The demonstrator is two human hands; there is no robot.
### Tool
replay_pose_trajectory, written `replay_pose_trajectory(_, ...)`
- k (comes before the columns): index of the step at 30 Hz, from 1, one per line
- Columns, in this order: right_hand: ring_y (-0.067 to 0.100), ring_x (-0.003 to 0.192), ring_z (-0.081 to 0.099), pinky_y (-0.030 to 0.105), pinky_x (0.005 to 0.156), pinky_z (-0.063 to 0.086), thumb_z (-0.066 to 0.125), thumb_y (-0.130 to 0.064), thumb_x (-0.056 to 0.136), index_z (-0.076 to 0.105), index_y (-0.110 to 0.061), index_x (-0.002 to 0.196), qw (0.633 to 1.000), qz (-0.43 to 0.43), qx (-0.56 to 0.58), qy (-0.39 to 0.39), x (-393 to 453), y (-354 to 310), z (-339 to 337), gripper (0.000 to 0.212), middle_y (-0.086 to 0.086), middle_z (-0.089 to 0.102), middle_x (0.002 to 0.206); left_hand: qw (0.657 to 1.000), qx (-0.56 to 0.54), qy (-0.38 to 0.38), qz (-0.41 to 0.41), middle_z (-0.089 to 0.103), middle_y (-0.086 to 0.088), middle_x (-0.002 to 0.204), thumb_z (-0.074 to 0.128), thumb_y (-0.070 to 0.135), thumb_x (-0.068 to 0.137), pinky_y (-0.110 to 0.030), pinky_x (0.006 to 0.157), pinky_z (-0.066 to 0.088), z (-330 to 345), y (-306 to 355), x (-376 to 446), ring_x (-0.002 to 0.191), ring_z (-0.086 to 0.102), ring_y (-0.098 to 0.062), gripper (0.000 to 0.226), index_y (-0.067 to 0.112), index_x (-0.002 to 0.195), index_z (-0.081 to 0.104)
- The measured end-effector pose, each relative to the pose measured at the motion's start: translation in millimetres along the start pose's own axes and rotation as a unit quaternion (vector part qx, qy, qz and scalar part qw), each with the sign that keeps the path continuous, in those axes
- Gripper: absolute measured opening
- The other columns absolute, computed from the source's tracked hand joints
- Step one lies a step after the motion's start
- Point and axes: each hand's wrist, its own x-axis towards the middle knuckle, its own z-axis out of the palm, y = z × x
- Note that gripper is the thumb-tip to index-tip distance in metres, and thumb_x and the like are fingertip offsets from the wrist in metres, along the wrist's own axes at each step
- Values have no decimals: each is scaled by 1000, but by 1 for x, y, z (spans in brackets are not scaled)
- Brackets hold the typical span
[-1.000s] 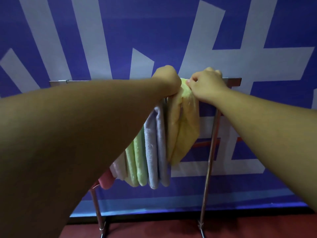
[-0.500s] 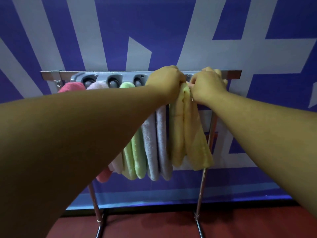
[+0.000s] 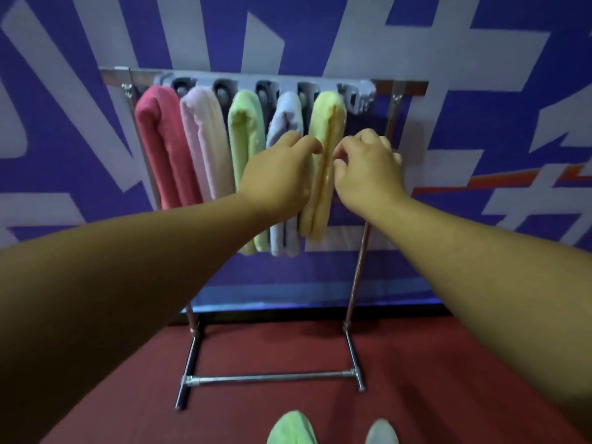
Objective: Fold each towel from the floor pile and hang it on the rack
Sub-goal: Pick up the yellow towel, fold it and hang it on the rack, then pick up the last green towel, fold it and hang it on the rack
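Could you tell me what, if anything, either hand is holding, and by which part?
Nothing is clearly held: left hand and right hand flank the hanging folded yellow towel, fingers loosely curled.

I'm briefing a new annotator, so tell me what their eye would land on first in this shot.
First, the row of five folded towels on the rack, running left to right: red towel, pink towel, green towel, lavender towel, yellow towel. Next, the left hand and right hand either side of the yellow towel, mid-frame. More towels lie on the red floor at the bottom edge.
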Motion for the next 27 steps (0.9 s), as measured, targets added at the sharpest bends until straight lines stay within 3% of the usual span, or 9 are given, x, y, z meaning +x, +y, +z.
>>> replay_pose_trajectory(6,29,102,58,41,87,46,53,-21,90,64,-22,98,994,29,61,-85,-105,-16,68,14,2,57,110,990,-20,-98,-99,55,-5,114,39,22,83,-46,70,52,33,-9,-108,92,61,-36,39,21,117,57)
replay_pose_trajectory(10,33,97,61,41,84,51,56,-17,87,64,-20,99,972,68,71,-214,-197,-6,147,14,6,53,116,966,-32,-190,-174,53,-4,122,52,16,81,-42,73,50,96,-24,-205,97,62,-35,40,23,121,56)
replay_pose_trajectory(14,34,124,55,33,98,48,60,-15,84,66,-22,105,897,107,55,-424,-294,16,226,23,17,28,155,913,-48,-329,-236,48,-5,133,53,17,79,-46,87,52,157,-38,-308,106,62,-37,48,21,127,55)
replay_pose_trajectory(16,32,127,53,30,100,46,60,-14,84,67,-23,108,859,134,53,-491,-341,26,261,27,21,28,156,875,-63,-392,-276,44,-5,136,53,17,80,-47,93,51,183,-43,-356,112,60,-36,49,23,128,55)
replay_pose_trajectory(19,29,121,57,26,99,43,56,-15,88,64,-20,122,812,157,45,-560,-397,42,305,35,15,52,136,806,-82,-477,-342,43,-5,139,52,19,84,-42,101,47,224,-54,-417,121,56,-29,51,25,134,53)
replay_pose_trajectory(21,27,121,56,26,100,43,54,-12,90,59,-20,130,779,167,38,-603,-428,53,330,41,11,55,134,770,-96,-512,-370,44,-6,140,53,21,86,-39,105,44,250,-59,-447,123,54,-27,50,25,136,52)
replay_pose_trajectory(27,23,147,27,27,116,24,47,-18,96,38,-17,149,703,205,-5,-681,-493,86,408,53,11,30,158,713,-125,-556,-409,47,-5,134,54,25,89,-34,100,44,312,-68,-496,117,56,-25,45,28,134,53)
